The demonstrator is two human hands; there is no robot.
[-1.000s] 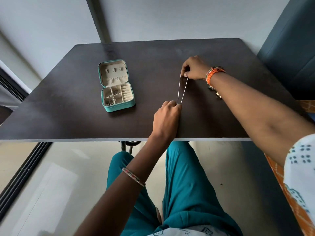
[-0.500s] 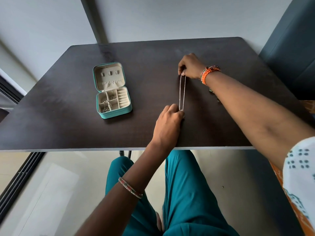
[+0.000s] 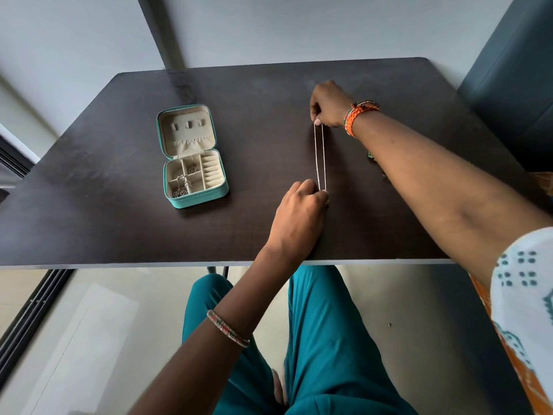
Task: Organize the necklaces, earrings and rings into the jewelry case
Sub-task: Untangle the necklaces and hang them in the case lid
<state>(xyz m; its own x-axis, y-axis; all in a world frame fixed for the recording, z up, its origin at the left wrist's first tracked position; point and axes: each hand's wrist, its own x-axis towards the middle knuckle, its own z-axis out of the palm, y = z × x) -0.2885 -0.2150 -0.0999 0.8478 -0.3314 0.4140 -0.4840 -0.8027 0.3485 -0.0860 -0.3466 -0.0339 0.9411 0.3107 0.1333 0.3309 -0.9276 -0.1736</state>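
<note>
A dark table (image 3: 89, 205) stands by a grey wall (image 3: 269, 25); a blue chair (image 3: 514, 85) sits at its right.

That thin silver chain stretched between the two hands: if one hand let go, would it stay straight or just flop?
Probably flop. The necklace looks like a very fine chain, straight only because the right hand and left hand pinch its ends. It seems light, so it would likely slide easily on the smooth table. Being so thin, it may tangle or kink.

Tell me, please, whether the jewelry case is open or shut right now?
Open. The case lies on the table with its lid folded back, showing the lined compartments and some jewelry inside.
</note>
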